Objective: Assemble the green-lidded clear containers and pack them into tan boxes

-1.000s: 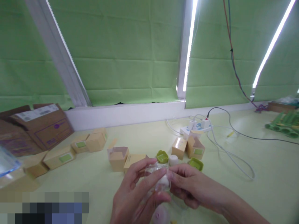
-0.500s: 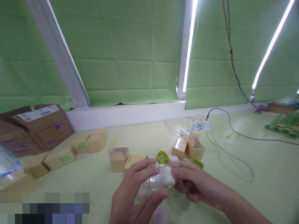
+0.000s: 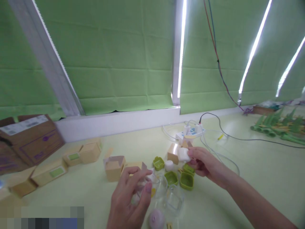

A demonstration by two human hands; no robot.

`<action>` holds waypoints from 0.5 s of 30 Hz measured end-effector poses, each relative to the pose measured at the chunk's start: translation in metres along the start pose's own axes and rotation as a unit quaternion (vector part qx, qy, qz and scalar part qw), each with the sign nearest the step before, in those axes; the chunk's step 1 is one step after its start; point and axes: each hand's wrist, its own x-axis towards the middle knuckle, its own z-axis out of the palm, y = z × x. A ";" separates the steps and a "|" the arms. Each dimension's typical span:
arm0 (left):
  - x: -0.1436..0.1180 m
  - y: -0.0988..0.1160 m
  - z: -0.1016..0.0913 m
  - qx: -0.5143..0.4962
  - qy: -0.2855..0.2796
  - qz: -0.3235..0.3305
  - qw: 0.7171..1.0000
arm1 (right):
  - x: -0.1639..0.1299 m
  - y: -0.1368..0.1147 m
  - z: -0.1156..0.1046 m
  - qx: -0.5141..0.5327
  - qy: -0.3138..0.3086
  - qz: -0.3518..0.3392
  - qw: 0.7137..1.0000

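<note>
My right hand (image 3: 200,160) pinches a white cap (image 3: 183,155) with rounded edges, raised in front of the small cartons. My left hand (image 3: 133,194) is curled around a clear plastic container (image 3: 142,182), mostly hidden by its fingers and blurred. Between the hands on the table lie olive-green square cups (image 3: 186,180), a green flower-shaped piece (image 3: 158,163) and a small white round part (image 3: 169,165). Another clear square container (image 3: 174,198) rests nearer me, beside a pale pink round piece (image 3: 157,218).
Several tan cartons (image 3: 49,173) line the left side, with a brown cardboard box (image 3: 33,140) behind. A tan carton with raised flaps (image 3: 115,168) stands mid-table. A power strip (image 3: 190,133) with cables (image 3: 226,136) lies toward the wall. Green plastic stems (image 3: 274,127) are at right.
My right hand has pulled the white cap away from the clear container and lifted it to the right. My left hand has moved slightly left, and the camera view has turned right.
</note>
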 end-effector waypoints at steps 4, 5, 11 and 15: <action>0.004 0.008 0.000 -0.067 -0.002 -0.020 0.998 | -0.019 0.010 -0.017 -0.093 0.037 -0.008 0.995; 0.007 0.011 -0.001 -0.067 -0.002 -0.011 0.998 | -0.025 0.014 -0.020 -0.114 0.048 -0.011 0.992; 0.022 0.028 -0.023 0.071 -0.036 0.075 0.994 | -0.059 0.045 -0.018 -0.306 0.070 -0.051 0.948; 0.007 0.025 -0.035 0.126 -0.040 0.113 0.985 | -0.071 0.057 -0.006 -0.416 0.085 -0.056 0.903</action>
